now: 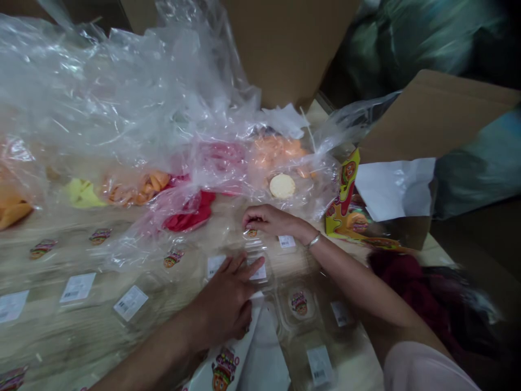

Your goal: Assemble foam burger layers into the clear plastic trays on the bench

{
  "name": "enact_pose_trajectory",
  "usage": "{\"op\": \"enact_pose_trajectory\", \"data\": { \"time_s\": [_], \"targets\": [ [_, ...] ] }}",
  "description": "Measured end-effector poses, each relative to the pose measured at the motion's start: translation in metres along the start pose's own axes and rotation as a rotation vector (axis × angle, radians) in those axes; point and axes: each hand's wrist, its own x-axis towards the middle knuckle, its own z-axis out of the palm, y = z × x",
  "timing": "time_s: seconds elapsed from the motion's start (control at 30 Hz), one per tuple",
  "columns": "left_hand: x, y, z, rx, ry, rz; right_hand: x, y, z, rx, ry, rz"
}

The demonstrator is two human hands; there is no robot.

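Observation:
My right hand (266,218) is closed in a pinch over a clear lid, with a small cartoon burger sticker (252,233) at its fingertips. Nearer to me, my left hand (230,296) lies with spread fingers on a clear plastic container (260,259) that bears a white barcode label. Beside the left thumb and partly under that hand is a white sheet (262,339) printed with a burger cartoon (223,369). Just right of the sheet sits another clear container (299,304) with a burger sticker on its lid.
Several clear containers with labels (131,303) or stickers cover the table. Clear plastic bags (134,98) with orange, yellow and red pieces lie behind them. A printed carton (345,195) stands at right, near an open cardboard box (431,114). Dark red cloth (402,282) lies right of my arm.

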Motion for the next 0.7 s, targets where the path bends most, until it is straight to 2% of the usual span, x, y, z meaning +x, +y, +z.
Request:
{"op": "enact_pose_trajectory", "data": {
  "time_s": [0.27,0.7],
  "targets": [
    [0.0002,-0.0019,0.0009,-0.022,-0.006,-0.008,0.0004,-0.0002,0.0011,-0.156,-0.020,-0.045],
    [-0.0002,-0.0023,0.0007,-0.032,0.015,0.018,0.0001,0.0028,0.0022,-0.117,0.000,-0.042]
  ]
}}
